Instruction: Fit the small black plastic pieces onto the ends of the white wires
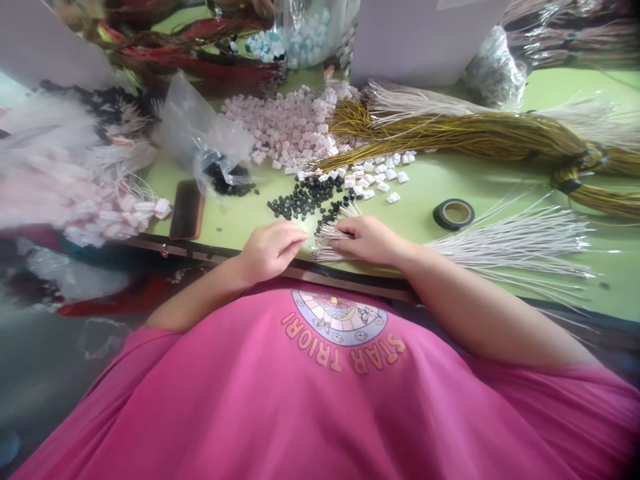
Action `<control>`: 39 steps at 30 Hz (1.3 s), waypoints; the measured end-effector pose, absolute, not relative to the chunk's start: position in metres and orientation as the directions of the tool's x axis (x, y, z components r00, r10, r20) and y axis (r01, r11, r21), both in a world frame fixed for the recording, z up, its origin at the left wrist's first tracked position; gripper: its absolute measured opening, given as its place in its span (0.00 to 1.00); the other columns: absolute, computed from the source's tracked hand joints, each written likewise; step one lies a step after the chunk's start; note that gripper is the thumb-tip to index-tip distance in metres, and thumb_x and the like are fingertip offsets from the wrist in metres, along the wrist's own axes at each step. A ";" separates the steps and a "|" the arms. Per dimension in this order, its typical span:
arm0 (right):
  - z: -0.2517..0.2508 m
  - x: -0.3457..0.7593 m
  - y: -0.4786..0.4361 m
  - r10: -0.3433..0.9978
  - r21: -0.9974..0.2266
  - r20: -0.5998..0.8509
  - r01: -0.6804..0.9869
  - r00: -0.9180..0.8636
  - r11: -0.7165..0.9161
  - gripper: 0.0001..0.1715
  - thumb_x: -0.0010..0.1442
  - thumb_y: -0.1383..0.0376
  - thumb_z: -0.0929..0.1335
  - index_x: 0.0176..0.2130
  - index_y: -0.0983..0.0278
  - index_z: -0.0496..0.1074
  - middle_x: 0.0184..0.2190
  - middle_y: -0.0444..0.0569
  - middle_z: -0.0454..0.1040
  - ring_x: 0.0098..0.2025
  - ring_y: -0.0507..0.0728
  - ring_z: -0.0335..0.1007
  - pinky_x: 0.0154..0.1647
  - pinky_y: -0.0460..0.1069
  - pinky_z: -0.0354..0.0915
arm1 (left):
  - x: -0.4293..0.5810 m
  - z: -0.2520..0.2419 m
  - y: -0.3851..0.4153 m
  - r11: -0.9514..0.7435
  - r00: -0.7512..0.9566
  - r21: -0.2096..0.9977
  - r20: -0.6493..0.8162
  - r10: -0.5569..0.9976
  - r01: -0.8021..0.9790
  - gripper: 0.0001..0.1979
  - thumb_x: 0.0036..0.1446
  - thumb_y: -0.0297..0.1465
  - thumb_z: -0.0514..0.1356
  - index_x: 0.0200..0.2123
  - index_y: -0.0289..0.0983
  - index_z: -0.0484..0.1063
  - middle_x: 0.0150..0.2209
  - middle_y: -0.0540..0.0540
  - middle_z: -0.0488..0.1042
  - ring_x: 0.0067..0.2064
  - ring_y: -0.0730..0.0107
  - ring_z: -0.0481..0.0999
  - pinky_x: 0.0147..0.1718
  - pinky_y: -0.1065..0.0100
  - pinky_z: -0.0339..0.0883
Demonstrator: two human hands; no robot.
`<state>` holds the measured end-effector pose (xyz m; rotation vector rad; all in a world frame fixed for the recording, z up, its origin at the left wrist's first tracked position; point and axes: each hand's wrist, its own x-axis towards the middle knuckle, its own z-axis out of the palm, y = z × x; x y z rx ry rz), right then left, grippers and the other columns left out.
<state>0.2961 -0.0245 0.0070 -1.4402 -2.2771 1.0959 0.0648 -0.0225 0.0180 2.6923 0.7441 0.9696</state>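
Note:
My left hand [273,249] hovers over the table's front edge, its fingers closed in a pinch. Whatever may be between those fingertips is too small to make out. Close by, my right hand [370,240] lies over the tips of a bundle of thin white wires [520,240], fingers curled around some of them. The bundle runs under my right forearm and fans out to the right. Just beyond both hands is a scatter of small black connector pieces [303,198]. Behind those spreads a large heap of small white connector housings [285,123].
A phone [186,210] and a clear plastic bag [200,133] lie to the left, near a pile of white wires with connectors [110,213]. A roll of black tape [453,214] sits right of my hands. Bundled yellow-brown wires [480,137] cross the back right, before a grey bin [425,40].

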 end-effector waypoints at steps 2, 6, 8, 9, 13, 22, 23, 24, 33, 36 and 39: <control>0.007 0.297 -0.023 0.861 -0.697 -0.188 0.682 -0.472 0.222 0.15 0.55 0.60 0.62 0.21 0.64 0.56 0.20 0.42 0.60 0.25 0.49 0.53 0.28 0.47 0.48 | 0.070 0.018 -0.024 -0.897 0.732 0.274 0.519 0.441 0.346 0.06 0.57 0.26 0.57 0.39 0.36 0.71 0.36 0.46 0.77 0.39 0.72 0.75 0.39 0.68 0.71; 0.005 0.297 -0.021 0.894 -0.663 -0.182 0.722 -0.410 0.196 0.14 0.57 0.61 0.61 0.23 0.63 0.55 0.21 0.42 0.60 0.25 0.49 0.52 0.28 0.47 0.47 | 0.086 0.007 -0.027 -0.933 0.869 0.121 0.341 0.359 0.338 0.11 0.59 0.34 0.56 0.40 0.34 0.72 0.39 0.42 0.76 0.38 0.67 0.73 0.37 0.64 0.68; 0.005 0.297 -0.021 0.904 -0.655 -0.167 0.730 -0.394 0.197 0.14 0.57 0.61 0.60 0.24 0.63 0.54 0.22 0.43 0.60 0.25 0.49 0.52 0.28 0.47 0.47 | 0.091 -0.002 -0.028 -0.931 0.893 0.062 0.269 0.362 0.359 0.13 0.60 0.35 0.54 0.40 0.33 0.72 0.36 0.42 0.75 0.35 0.66 0.71 0.34 0.64 0.65; 0.005 0.297 -0.021 0.902 -0.652 -0.166 0.730 -0.398 0.203 0.13 0.57 0.61 0.60 0.24 0.63 0.54 0.22 0.43 0.60 0.25 0.49 0.52 0.28 0.47 0.48 | 0.092 -0.006 -0.028 -0.932 0.900 0.044 0.249 0.358 0.359 0.13 0.61 0.35 0.53 0.40 0.34 0.73 0.34 0.42 0.75 0.34 0.67 0.70 0.33 0.64 0.64; 0.009 0.298 -0.024 0.833 -0.667 -0.190 0.691 -0.519 0.279 0.12 0.50 0.59 0.66 0.26 0.63 0.60 0.23 0.42 0.63 0.26 0.49 0.54 0.27 0.47 0.48 | 0.091 -0.015 -0.029 -0.936 0.902 0.044 0.254 0.349 0.349 0.12 0.61 0.32 0.52 0.42 0.36 0.73 0.34 0.43 0.75 0.35 0.66 0.69 0.33 0.64 0.61; 0.009 0.307 -0.017 0.926 -0.878 -0.199 0.479 -0.320 -0.023 0.12 0.54 0.61 0.64 0.23 0.64 0.60 0.20 0.40 0.60 0.23 0.47 0.52 0.27 0.46 0.50 | 0.088 -0.009 -0.031 -0.937 0.913 0.045 0.214 0.347 0.346 0.12 0.61 0.34 0.52 0.40 0.36 0.73 0.32 0.44 0.74 0.33 0.67 0.66 0.32 0.65 0.58; 0.009 0.308 -0.016 0.928 -0.900 -0.216 0.432 -0.305 -0.068 0.12 0.54 0.61 0.64 0.23 0.64 0.60 0.19 0.39 0.59 0.22 0.47 0.51 0.26 0.46 0.50 | 0.090 -0.005 -0.031 -0.936 0.916 0.048 0.195 0.352 0.349 0.13 0.61 0.36 0.52 0.39 0.36 0.73 0.32 0.44 0.73 0.33 0.66 0.66 0.33 0.64 0.58; 0.009 0.309 -0.015 0.927 -0.912 -0.228 0.400 -0.299 -0.096 0.12 0.54 0.61 0.64 0.23 0.64 0.60 0.18 0.39 0.58 0.22 0.47 0.51 0.25 0.46 0.49 | 0.092 -0.001 -0.030 -0.932 0.916 0.053 0.177 0.361 0.358 0.15 0.61 0.38 0.52 0.38 0.36 0.73 0.32 0.44 0.73 0.35 0.65 0.66 0.33 0.64 0.58; 0.005 0.309 -0.016 0.954 -0.967 -0.208 0.190 -0.217 -0.167 0.15 0.52 0.59 0.67 0.21 0.63 0.58 0.16 0.39 0.56 0.20 0.46 0.49 0.22 0.46 0.47 | 0.146 -0.004 -0.033 -0.916 0.917 -0.056 0.059 0.394 0.397 0.14 0.62 0.26 0.45 0.41 0.29 0.69 0.36 0.38 0.71 0.36 0.61 0.70 0.35 0.61 0.59; 0.009 0.318 -0.011 0.982 -0.983 -0.182 -0.030 -0.038 -0.184 0.17 0.47 0.60 0.68 0.21 0.62 0.55 0.16 0.38 0.50 0.18 0.46 0.45 0.20 0.46 0.44 | 0.148 -0.011 -0.033 -0.963 0.964 -0.059 0.057 0.260 0.263 0.14 0.62 0.24 0.45 0.40 0.29 0.69 0.34 0.39 0.71 0.34 0.64 0.70 0.32 0.62 0.59; 0.014 0.331 -0.004 0.983 -0.977 -0.175 -0.137 0.059 -0.166 0.20 0.43 0.62 0.70 0.19 0.61 0.52 0.16 0.38 0.46 0.18 0.45 0.42 0.19 0.46 0.41 | 0.143 -0.014 -0.032 -0.984 0.980 -0.051 0.105 0.166 0.173 0.14 0.63 0.25 0.45 0.41 0.29 0.69 0.34 0.40 0.71 0.33 0.66 0.70 0.30 0.63 0.59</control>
